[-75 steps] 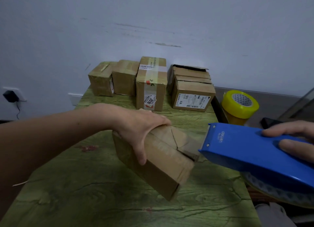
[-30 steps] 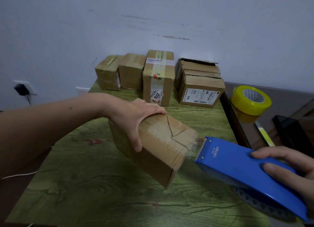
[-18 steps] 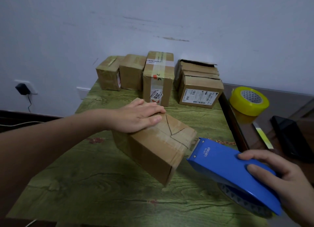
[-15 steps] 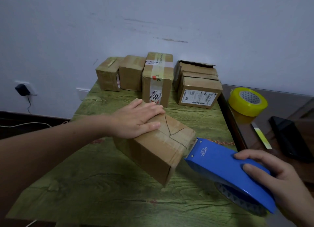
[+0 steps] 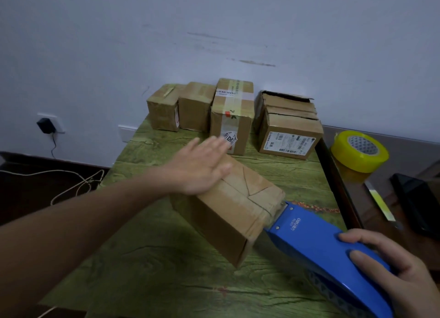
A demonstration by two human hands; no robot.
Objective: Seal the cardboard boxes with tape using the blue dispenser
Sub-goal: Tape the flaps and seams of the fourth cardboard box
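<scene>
A brown cardboard box (image 5: 238, 203) lies on the green wood-grain table (image 5: 166, 258), with a strip of clear tape along its top. My left hand (image 5: 202, 165) presses flat on the far end of the box top, fingers straight. My right hand (image 5: 400, 267) grips the blue tape dispenser (image 5: 316, 251) from the rear. The dispenser's front edge sits against the near right end of the box, low on that end face.
Several more cardboard boxes (image 5: 232, 114) stand in a row along the wall at the table's back. A yellow tape roll (image 5: 360, 151) and a dark object (image 5: 419, 203) sit on a glossy surface to the right. Cables (image 5: 78, 182) lie on the floor at left.
My left hand has shifted from clasping the box's side to lying flat on its top. The dispenser has travelled off the top and down over the near end of the box.
</scene>
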